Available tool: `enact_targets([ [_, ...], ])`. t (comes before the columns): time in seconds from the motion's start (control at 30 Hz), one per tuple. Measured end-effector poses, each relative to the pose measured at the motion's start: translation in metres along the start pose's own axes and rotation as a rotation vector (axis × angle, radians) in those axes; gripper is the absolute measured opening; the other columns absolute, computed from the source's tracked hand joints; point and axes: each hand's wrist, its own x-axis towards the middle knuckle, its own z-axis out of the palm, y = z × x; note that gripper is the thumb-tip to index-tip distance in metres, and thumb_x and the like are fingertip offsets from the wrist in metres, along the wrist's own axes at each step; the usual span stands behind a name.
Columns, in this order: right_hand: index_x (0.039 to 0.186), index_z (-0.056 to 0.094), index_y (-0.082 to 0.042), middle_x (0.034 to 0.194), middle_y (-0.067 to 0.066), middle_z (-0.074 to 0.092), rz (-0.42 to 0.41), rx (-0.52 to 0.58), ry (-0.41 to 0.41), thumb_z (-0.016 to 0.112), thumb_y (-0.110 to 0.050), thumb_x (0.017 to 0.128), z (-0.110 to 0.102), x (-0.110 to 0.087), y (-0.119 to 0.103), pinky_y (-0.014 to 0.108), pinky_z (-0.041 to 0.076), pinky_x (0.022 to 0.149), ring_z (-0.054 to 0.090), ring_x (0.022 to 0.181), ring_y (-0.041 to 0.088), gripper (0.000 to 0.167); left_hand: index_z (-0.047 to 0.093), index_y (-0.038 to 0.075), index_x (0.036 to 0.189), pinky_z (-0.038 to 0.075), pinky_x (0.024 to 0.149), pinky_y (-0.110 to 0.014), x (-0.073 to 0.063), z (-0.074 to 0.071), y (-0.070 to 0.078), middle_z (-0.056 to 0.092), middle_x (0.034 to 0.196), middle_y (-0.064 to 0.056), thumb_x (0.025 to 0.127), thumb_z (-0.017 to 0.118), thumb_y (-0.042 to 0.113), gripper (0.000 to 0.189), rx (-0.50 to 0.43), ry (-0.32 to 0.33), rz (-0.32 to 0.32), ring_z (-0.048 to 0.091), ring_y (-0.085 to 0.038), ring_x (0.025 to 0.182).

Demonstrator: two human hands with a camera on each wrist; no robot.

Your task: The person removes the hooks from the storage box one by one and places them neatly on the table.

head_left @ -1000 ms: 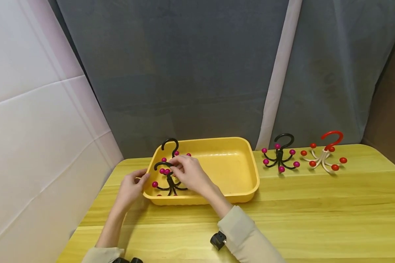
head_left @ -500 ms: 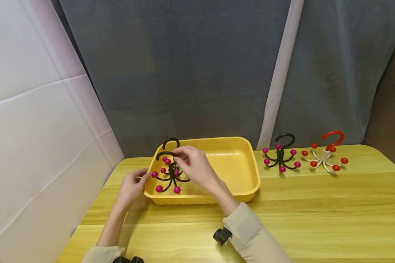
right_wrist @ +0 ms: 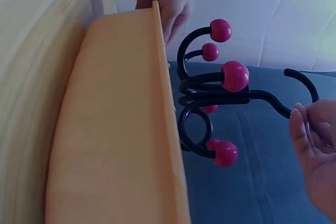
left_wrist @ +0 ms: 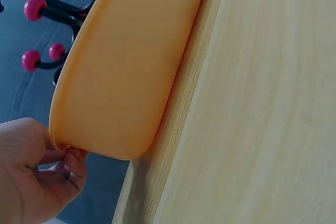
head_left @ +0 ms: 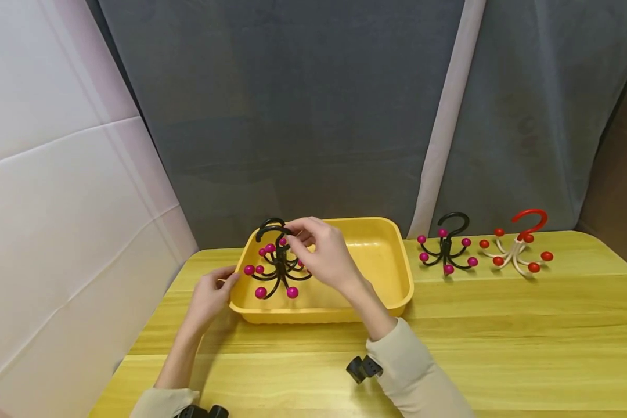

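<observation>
Over the nine o'clock end of a yellow tray [head_left: 376,270], a black hanger with pink balls [head_left: 281,262] hangs upright, its hook pinched between thumb and fingers of the right hand [head_left: 325,251]. Thumb and fingers of the left hand [head_left: 209,297] are closed on the tray's rim, also near nine o'clock. Just behind the held hanger shows a second black hanger [head_left: 273,220], mostly hidden. Outside, at three o'clock, a third black hanger [head_left: 446,249] stands on the wooden table [head_left: 501,331], with a red-hooked white hanger [head_left: 512,253] beyond it.

Wrist views dimmer, seemingly softer
</observation>
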Motion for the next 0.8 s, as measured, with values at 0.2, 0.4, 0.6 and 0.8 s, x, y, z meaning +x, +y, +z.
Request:
enact_targets([
  [0.2, 0.108, 0.071, 0.002, 0.096, 0.009, 0.069, -0.040, -0.012, 0.021, 0.069, -0.001, 0.093, -0.016, -0.001, -0.003, 0.025, 0.056, 0.075, 0.065, 0.080, 0.016, 0.015, 0.059, -0.012, 0.131, 0.049, 0.064, -0.020, 0.000, 0.000, 0.000, 0.065, 0.116, -0.030, 0.104, 0.056, 0.013, 0.037, -0.005, -0.004, -0.001, 0.064, -0.035, 0.093],
  [0.4, 0.106, 0.071, 0.002, 0.095, 0.009, 0.070, -0.058, -0.055, 0.038, 0.070, 0.000, 0.092, -0.037, -0.005, -0.002, 0.027, 0.057, 0.075, 0.065, 0.079, 0.016, 0.014, 0.059, -0.012, 0.131, 0.049, 0.064, -0.020, 0.000, 0.001, 0.000, 0.065, 0.116, -0.030, 0.104, 0.057, 0.014, 0.037, 0.000, -0.004, -0.001, 0.064, -0.035, 0.093],
  [0.6, 0.104, 0.071, 0.002, 0.094, 0.009, 0.070, -0.075, -0.110, 0.067, 0.073, 0.001, 0.091, -0.062, -0.013, 0.005, 0.028, 0.057, 0.074, 0.066, 0.078, 0.017, 0.014, 0.060, -0.011, 0.131, 0.050, 0.065, -0.020, 0.000, 0.001, 0.001, 0.065, 0.117, -0.029, 0.104, 0.057, 0.013, 0.037, -0.006, -0.004, 0.002, 0.065, -0.033, 0.093],
  [0.8, 0.102, 0.071, 0.002, 0.091, 0.008, 0.070, -0.114, -0.146, 0.113, 0.075, 0.003, 0.088, -0.087, -0.019, 0.013, 0.025, 0.056, 0.071, 0.065, 0.075, 0.017, 0.015, 0.060, -0.011, 0.131, 0.050, 0.066, -0.020, -0.001, 0.001, 0.000, 0.065, 0.118, -0.029, 0.104, 0.057, 0.013, 0.036, -0.004, 0.002, 0.008, 0.065, -0.033, 0.093],
])
